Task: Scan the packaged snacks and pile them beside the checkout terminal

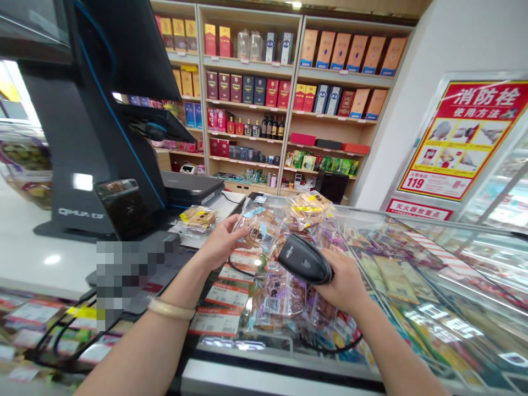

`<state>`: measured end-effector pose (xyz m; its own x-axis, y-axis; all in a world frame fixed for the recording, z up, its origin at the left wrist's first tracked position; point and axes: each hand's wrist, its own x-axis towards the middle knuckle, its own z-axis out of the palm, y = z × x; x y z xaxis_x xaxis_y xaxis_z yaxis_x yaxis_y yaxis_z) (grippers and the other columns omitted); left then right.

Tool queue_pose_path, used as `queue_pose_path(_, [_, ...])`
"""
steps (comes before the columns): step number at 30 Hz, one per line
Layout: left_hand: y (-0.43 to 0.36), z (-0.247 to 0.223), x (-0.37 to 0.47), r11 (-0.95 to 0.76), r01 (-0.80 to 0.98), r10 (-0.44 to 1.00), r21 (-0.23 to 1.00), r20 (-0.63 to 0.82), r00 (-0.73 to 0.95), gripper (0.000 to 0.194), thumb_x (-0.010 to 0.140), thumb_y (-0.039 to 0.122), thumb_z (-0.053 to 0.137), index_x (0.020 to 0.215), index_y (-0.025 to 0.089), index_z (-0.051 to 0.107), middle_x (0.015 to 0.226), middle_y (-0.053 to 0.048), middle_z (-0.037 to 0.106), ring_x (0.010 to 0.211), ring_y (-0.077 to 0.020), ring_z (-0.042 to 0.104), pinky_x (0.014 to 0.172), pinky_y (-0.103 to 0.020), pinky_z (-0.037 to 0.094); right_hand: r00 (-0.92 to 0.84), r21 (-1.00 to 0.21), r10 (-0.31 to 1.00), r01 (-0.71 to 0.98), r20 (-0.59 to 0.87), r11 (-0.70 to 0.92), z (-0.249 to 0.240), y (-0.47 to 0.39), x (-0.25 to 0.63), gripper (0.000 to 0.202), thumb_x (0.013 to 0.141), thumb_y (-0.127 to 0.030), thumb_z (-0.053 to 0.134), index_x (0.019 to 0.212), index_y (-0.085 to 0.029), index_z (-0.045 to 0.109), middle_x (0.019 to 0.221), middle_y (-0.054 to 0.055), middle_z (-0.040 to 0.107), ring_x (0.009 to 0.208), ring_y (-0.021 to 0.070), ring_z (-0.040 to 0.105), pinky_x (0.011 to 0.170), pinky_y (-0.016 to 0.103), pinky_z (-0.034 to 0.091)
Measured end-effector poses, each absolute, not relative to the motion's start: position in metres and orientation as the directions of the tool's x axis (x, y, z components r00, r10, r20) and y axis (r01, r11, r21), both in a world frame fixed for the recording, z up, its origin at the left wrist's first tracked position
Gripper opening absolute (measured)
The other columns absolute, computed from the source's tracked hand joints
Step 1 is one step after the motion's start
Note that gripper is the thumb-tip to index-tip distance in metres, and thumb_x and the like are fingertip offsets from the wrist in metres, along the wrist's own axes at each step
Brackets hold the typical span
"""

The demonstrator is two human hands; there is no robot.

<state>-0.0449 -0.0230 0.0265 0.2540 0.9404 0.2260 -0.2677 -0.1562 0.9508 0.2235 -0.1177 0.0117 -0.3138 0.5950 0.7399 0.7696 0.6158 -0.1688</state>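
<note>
My left hand (225,241) pinches the edge of a clear snack packet (259,232) with brown pieces inside and a barcode on its lower right. In my right hand (344,275) is a black barcode scanner (303,258), its head pointing left toward that packet. Below the scanner, more snack packets (280,291) with purple edges lie in a heap on the glass counter. Behind it rests a yellow-marked packet (309,209). A similar yellow packet (198,216) sits left of my left hand, beside the register.
A dark register (99,137) stands on the white counter (37,258) at left. Price tags (226,296) line the glass case (396,264) near my left forearm. A black cable (334,349) loops below the scanner. Shelves (251,102) of boxes and bottles fill the back wall.
</note>
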Motion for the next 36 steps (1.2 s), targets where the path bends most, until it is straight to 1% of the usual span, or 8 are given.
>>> queue_pose_path(8, [-0.024, 0.028, -0.042, -0.157, -0.264, 0.945, 0.952, 0.223, 0.241, 0.040, 0.060, 0.035, 0.082, 0.084, 0.017, 0.055, 0.077, 0.001, 0.063, 0.064, -0.0125, 0.062, 0.054, -0.025, 0.056, -0.333, -0.180, 0.629, 0.772, 0.702, 0.610, 0.012, -0.118, 0.223, 0.020, 0.076, -0.028, 0.058, 0.093, -0.020, 0.065, 0.085, 0.007, 0.072, 0.075, 0.0218, 0.068, 0.066, 0.030, 0.051])
queue_pose_path(16, [-0.026, 0.029, -0.043, -0.165, -0.253, 0.944, 0.953, 0.227, 0.241, 0.039, 0.060, 0.034, 0.081, 0.083, 0.017, 0.055, 0.076, 0.001, 0.064, 0.062, -0.0124, 0.062, 0.054, -0.025, 0.055, -0.328, -0.192, 0.647, 0.777, 0.689, 0.599, 0.013, -0.119, 0.221, 0.017, 0.077, -0.031, 0.058, 0.088, -0.020, 0.064, 0.080, 0.006, 0.071, 0.070, 0.0207, 0.067, 0.063, 0.029, 0.049])
queue_pose_path(22, [-0.024, 0.027, -0.042, -0.165, -0.274, 0.951, 0.948, 0.226, 0.209, 0.040, 0.058, 0.033, 0.081, 0.084, 0.016, 0.056, 0.078, 0.000, 0.064, 0.065, -0.0134, 0.063, 0.053, -0.025, 0.055, -0.324, -0.175, 0.628, 0.780, 0.708, 0.601, 0.010, -0.119, 0.226, 0.020, 0.077, -0.026, 0.055, 0.093, -0.020, 0.065, 0.084, 0.007, 0.072, 0.073, 0.0213, 0.068, 0.065, 0.030, 0.051])
queue_pose_path(24, [-0.020, 0.026, -0.043, -0.196, -0.313, 0.965, 0.929, 0.240, 0.108, 0.041, 0.057, 0.034, 0.080, 0.084, 0.016, 0.056, 0.081, -0.001, 0.064, 0.067, -0.0136, 0.063, 0.054, -0.025, 0.054, -0.333, -0.138, 0.612, 0.794, 0.717, 0.592, 0.008, -0.118, 0.228, 0.018, 0.077, -0.026, 0.054, 0.091, -0.021, 0.065, 0.079, 0.006, 0.071, 0.070, 0.0214, 0.067, 0.063, 0.031, 0.051])
queue_pose_path(27, [-0.009, 0.024, -0.051, -0.299, -0.366, 0.951, 0.881, 0.242, -0.194, 0.038, 0.060, 0.037, 0.076, 0.086, 0.018, 0.054, 0.086, -0.001, 0.063, 0.075, -0.0142, 0.064, 0.061, -0.027, 0.056, -0.330, -0.106, 0.579, 0.800, 0.745, 0.591, 0.006, -0.117, 0.231, 0.016, 0.078, -0.027, 0.053, 0.090, -0.022, 0.064, 0.077, 0.005, 0.070, 0.069, 0.0212, 0.066, 0.063, 0.031, 0.052])
queue_pose_path(31, [0.013, 0.015, -0.071, -0.420, -0.291, 0.801, 0.860, 0.200, -0.565, 0.032, 0.068, 0.036, 0.069, 0.085, 0.022, 0.047, 0.089, 0.000, 0.060, 0.083, -0.0147, 0.064, 0.071, -0.031, 0.056, -0.347, -0.078, 0.545, 0.788, 0.763, 0.610, 0.005, -0.115, 0.232, 0.014, 0.079, -0.030, 0.054, 0.086, -0.022, 0.064, 0.070, 0.004, 0.067, 0.062, 0.0206, 0.064, 0.057, 0.030, 0.050])
queue_pose_path(34, [0.026, 0.005, -0.086, -0.441, -0.253, 0.713, 0.861, 0.165, -0.681, 0.033, 0.070, 0.035, 0.068, 0.087, 0.023, 0.042, 0.090, -0.001, 0.060, 0.084, -0.0150, 0.064, 0.072, -0.033, 0.055, -0.351, -0.054, 0.519, 0.787, 0.780, 0.614, 0.005, -0.115, 0.232, 0.014, 0.080, -0.030, 0.053, 0.087, -0.022, 0.063, 0.069, 0.004, 0.067, 0.061, 0.0206, 0.064, 0.055, 0.030, 0.050])
queue_pose_path(36, [0.033, -0.001, -0.094, -0.422, -0.221, 0.708, 0.879, 0.167, -0.686, 0.034, 0.072, 0.034, 0.066, 0.091, 0.024, 0.040, 0.092, -0.002, 0.059, 0.085, -0.0152, 0.064, 0.073, -0.033, 0.054, -0.357, -0.043, 0.505, 0.783, 0.786, 0.620, 0.006, -0.116, 0.232, 0.013, 0.081, -0.030, 0.053, 0.086, -0.022, 0.063, 0.068, 0.004, 0.066, 0.060, 0.0207, 0.064, 0.054, 0.030, 0.050])
